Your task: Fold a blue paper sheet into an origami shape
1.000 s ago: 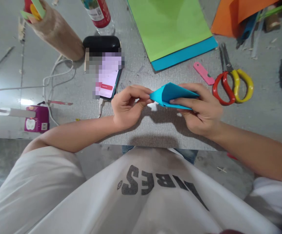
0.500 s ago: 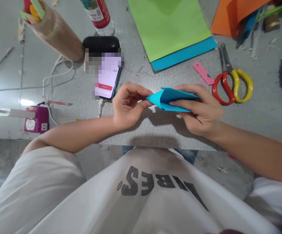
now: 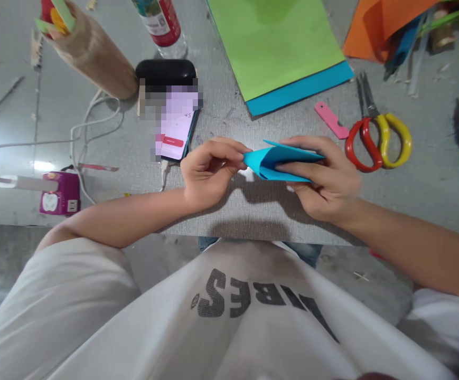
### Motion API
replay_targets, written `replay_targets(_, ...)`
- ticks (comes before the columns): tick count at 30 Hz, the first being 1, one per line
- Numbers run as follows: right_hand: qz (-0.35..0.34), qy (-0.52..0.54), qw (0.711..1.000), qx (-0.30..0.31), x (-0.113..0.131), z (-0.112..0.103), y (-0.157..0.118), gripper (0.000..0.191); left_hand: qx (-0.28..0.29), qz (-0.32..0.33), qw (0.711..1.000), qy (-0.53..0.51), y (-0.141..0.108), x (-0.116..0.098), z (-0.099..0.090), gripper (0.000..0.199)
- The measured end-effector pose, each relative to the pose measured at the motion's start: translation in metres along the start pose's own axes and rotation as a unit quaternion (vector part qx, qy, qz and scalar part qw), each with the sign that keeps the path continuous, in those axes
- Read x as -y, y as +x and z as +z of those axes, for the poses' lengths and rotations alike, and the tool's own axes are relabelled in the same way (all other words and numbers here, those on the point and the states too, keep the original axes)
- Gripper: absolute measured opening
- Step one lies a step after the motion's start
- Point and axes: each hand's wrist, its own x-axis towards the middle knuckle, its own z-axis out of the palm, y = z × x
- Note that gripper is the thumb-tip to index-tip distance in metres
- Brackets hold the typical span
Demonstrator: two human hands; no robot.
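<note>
A piece of blue paper (image 3: 267, 161), rolled into a cone, is held above the table near its front edge. Its narrow tip points left, and its wide mouth opens to the right. My left hand (image 3: 213, 169) pinches the tip between thumb and fingers. My right hand (image 3: 328, 177) grips the wide end, with fingers inside the mouth and others behind the paper. Part of the right hand is hidden by the cone.
Red and yellow scissors (image 3: 380, 142) and a pink cutter (image 3: 331, 120) lie right of the hands. Green sheets (image 3: 277, 47) lie beyond. At the left are a phone (image 3: 176, 124), a black case (image 3: 166, 71), a purple plug block (image 3: 59, 192) and cables.
My left hand has shifted slightly left at the cone's tip, with the fingers more closed together. The upper flap of the blue paper stands out a little more. My right hand has hardly moved.
</note>
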Motion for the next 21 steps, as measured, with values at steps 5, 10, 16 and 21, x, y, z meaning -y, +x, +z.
replay_targets(5, 0.001, -0.025, 1.0, -0.001, 0.002, 0.001, 0.002, 0.046, 0.019, 0.014, 1.0, 0.009, -0.001, 0.002, -0.004, 0.006)
replay_targets(10, -0.025, -0.032, 0.999, -0.016, 0.0, 0.005, 0.004, 0.047, 0.04, 0.005, 0.999, 0.007, -0.001, 0.006, -0.007, 0.012)
replay_targets(16, 0.033, -0.041, 0.999, 0.013, -0.001, 0.003, -0.002, 0.037, 0.05, 0.019, 0.996, 0.067, -0.001, 0.002, -0.005, 0.013)
replay_targets(21, 0.073, -0.014, 0.996, 0.045, 0.001, -0.002, -0.007, 0.041, 0.061, 0.018, 0.989, 0.13, -0.003, 0.001, -0.01, 0.025)
